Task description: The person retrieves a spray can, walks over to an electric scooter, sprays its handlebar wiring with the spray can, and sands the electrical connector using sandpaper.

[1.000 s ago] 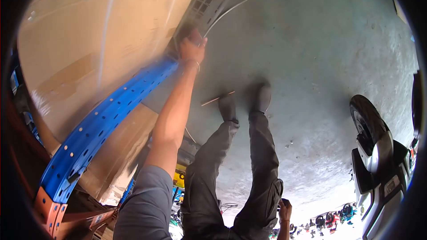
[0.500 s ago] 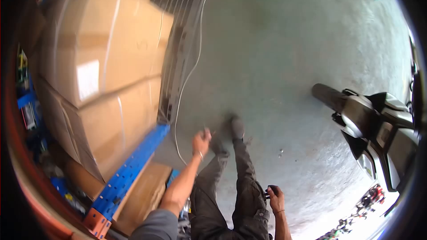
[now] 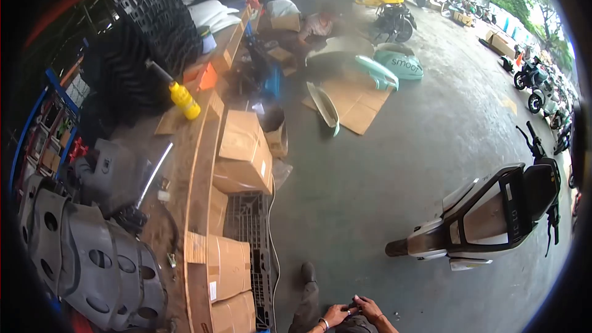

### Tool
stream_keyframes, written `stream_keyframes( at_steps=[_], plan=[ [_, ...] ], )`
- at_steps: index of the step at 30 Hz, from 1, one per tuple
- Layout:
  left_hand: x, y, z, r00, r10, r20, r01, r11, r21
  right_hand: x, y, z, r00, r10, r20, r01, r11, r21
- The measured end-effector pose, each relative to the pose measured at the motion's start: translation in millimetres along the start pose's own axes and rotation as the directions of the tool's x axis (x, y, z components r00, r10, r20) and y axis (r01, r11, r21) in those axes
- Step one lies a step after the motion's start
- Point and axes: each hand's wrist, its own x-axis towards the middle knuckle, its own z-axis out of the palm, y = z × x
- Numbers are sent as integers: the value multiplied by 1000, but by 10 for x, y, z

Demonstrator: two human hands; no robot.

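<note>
Hands meet at the bottom edge of the view: left hand point(image 3: 336, 316) and right hand point(image 3: 369, 308) touch, fingers curled together around a small dark object point(image 3: 353, 304) held between them; what it is cannot be told. A shoe point(image 3: 308, 273) rests on the concrete floor point(image 3: 370, 172) just beyond. Cardboard boxes point(image 3: 245, 153) and a black pallet point(image 3: 250, 225) lie left. A scooter point(image 3: 493, 216) stands right. Farther off, a yellow bottle point(image 3: 184, 100), then a crouching person point(image 3: 317, 26).
</note>
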Motion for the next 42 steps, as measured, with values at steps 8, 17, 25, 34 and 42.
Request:
stream_keyframes(
  at_steps=[8, 17, 25, 34, 42],
  plan=[
    [878, 1016, -1590, 986, 114, 123, -141, 961, 238, 421, -1351, 404, 967, -247, -60, 234, 956, -175],
    [2242, 2451, -1978, 990, 126, 60, -137, 953, 270, 1301, -2494, -352, 935, -285, -212, 325, 927, 188],
    [4187, 4197, -1974, 920, -243, 307, 350, 864, -363, 2432, -4086, -2016, 875, -438, -207, 432, 898, -76],
    [6185, 6097, -1574, 845, 109, 523, 319, 683, -657, 2415, -6462, -3883, 768, -603, -216, 590, 797, -129],
    [7825, 7223, -802, 734, 19, 679, 487, 681, -546, 3090, -7099, -5481, 791, -508, -340, 586, 789, 185]
  ],
)
